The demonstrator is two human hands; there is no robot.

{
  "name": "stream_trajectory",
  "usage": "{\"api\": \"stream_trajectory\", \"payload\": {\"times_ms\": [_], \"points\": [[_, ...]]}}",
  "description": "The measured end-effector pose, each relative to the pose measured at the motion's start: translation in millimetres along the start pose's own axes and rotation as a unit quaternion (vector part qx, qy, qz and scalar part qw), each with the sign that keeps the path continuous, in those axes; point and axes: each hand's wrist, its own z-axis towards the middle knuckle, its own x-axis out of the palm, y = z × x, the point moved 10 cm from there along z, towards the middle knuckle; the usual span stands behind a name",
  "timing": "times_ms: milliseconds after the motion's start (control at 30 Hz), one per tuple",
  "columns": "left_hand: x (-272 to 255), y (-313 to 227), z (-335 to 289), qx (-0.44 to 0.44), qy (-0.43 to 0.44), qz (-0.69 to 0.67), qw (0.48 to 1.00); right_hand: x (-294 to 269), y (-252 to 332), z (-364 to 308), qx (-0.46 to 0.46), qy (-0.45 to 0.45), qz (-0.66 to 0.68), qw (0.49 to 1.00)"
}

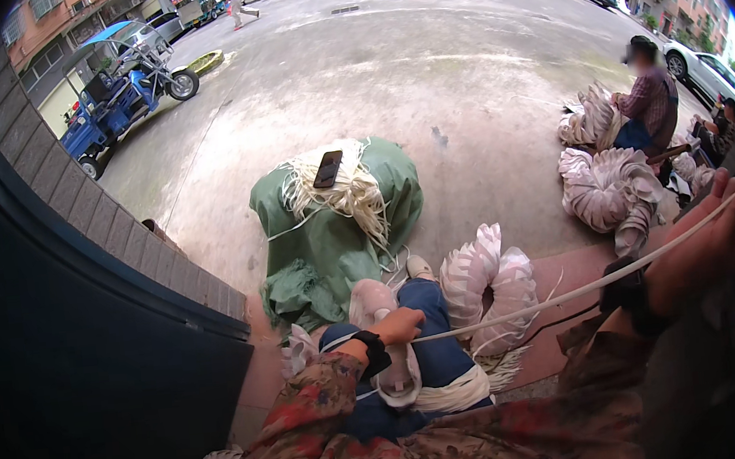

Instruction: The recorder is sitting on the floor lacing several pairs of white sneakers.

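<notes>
A long white cord (560,299) is stretched between my hands, slanting up to the right. Over my lap, my left hand (399,325) is closed on its lower end. My right hand (707,241) is raised far out at the right with its fingers closed around the other end. Under my left hand, a pale pinkish pleated piece (397,377) lies across my blue-clad legs. Whether that hand also grips it cannot be made out. A bundle of off-white cords (454,392) rests across my lap. Beside my right leg stands a curled pleated coil (488,289).
Ahead is a green sack (338,250) topped with loose cords (351,197) and a dark phone (327,170). A seated person (649,101) is at the right among pleated coils (607,189). A dark door panel (104,343) flanks my left; a blue three-wheeler (120,94) stands beyond.
</notes>
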Motion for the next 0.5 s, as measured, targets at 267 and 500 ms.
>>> {"api": "stream_trajectory", "payload": {"times_ms": [267,500], "points": [[-63,17,-100,0.011,-0.352,-0.020,0.936,78,-77,-147,0.453,0.260,0.268,0.810],[-25,33,-113,-0.090,-0.207,0.064,0.972,52,15,-522,0.406,0.760,0.185,0.472]]}}
